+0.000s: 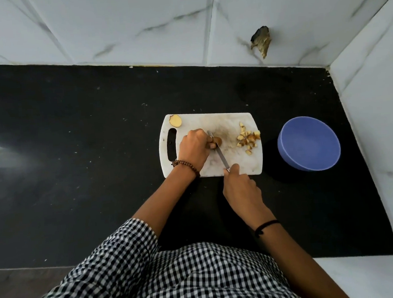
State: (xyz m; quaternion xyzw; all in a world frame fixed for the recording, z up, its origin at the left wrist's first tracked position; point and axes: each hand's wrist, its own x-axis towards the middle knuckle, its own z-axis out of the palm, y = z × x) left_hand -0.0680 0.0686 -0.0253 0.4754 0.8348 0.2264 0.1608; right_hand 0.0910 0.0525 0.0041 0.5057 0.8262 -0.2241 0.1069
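Your knife [218, 152] is pointing away from you, tip leaning left, over the potato piece [217, 141]. Right hand [241, 187] is gripping the handle, left hand [194, 149] is pinching the piece.

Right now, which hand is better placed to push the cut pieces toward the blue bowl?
Probably the right hand: it holds the knife, and the cut pieces and blue bowl lie on its side. The left hand grips the uncut piece.

Black countertop [73, 134], white marbled wall tiles [135, 25], chipped hole [261, 40]
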